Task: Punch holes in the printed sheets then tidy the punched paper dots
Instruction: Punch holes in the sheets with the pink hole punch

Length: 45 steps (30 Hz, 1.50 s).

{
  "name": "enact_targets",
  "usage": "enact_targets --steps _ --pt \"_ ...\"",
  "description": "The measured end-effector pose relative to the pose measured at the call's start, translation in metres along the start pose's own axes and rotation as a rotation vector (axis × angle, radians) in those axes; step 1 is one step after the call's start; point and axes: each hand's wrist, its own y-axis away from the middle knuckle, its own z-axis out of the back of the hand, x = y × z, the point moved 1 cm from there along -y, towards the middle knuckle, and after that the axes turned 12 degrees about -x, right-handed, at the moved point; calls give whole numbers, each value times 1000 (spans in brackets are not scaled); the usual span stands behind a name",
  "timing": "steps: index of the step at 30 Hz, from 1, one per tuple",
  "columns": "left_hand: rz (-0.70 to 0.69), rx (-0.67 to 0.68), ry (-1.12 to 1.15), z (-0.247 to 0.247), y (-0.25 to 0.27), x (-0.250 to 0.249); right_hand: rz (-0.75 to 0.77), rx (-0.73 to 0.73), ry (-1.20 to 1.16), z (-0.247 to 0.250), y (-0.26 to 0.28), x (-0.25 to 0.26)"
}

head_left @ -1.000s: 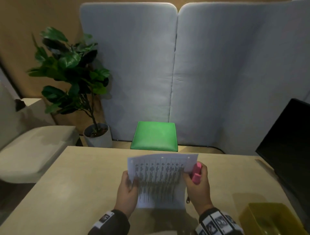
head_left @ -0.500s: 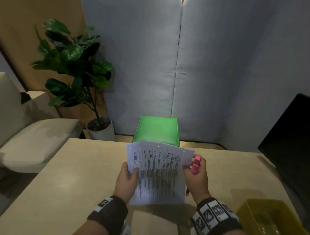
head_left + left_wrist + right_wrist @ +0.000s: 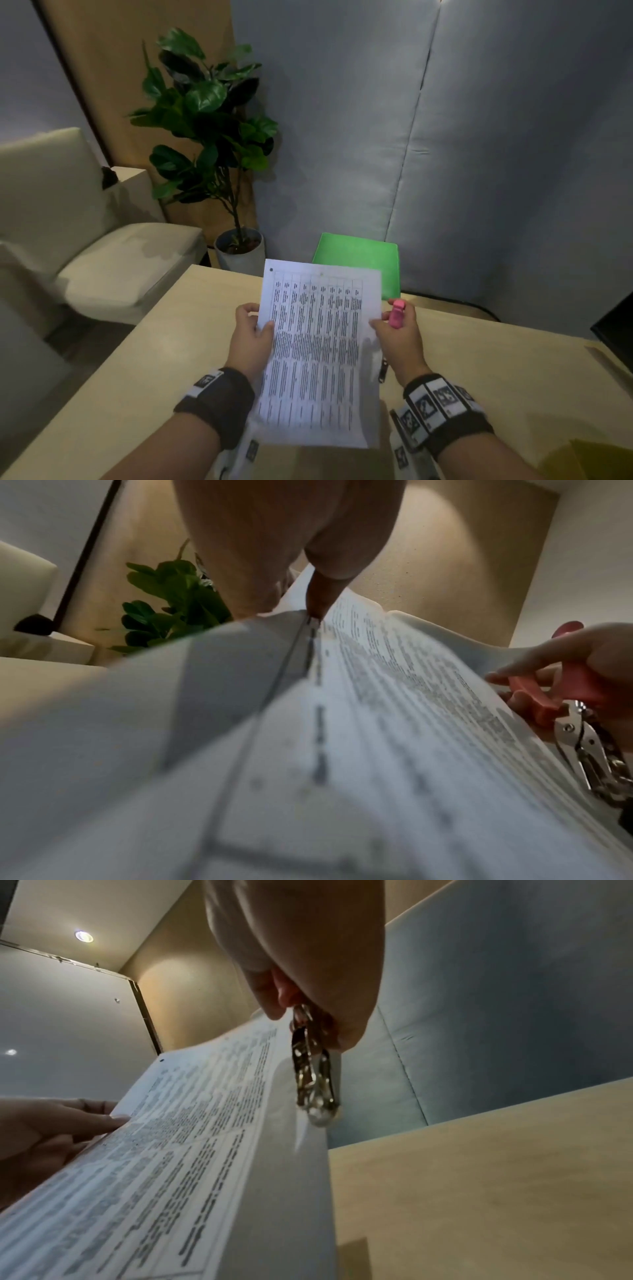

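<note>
1. Printed sheets [image 3: 318,353] are held upright above the table [image 3: 130,370], a hand at each side edge; one punched hole shows at the top left corner.
2. Left hand [image 3: 250,339] pinches the left edge, thumb in front.
3. Right hand [image 3: 397,339] pinches the right edge while gripping the pink-handled hole punch [image 3: 396,313]; its metal head hangs below the palm.

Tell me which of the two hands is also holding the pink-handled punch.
The right hand: it grips the hole punch and pinches the printed sheets; the left hand holds only paper.
</note>
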Motion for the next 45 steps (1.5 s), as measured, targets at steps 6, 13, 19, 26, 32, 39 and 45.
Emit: enact_targets --steps 6,13,19,26,32,39,45 --pt "23 -43 -74 49 -51 16 -124 91 80 -70 8 1" --pt "62 93 -313 101 -106 54 -264 113 110 -137 15 -17" --pt "88 163 -392 124 -133 79 -314 127 182 -183 20 -39" --pt "102 247 -481 124 -162 106 -359 134 259 -211 20 -56" --pt "113 307 -568 121 -169 107 -378 136 314 -220 18 -62" --pt "159 289 -590 120 -174 110 -375 152 335 -223 12 -66" --pt "139 242 -607 127 -168 108 -319 128 366 -217 19 -61"
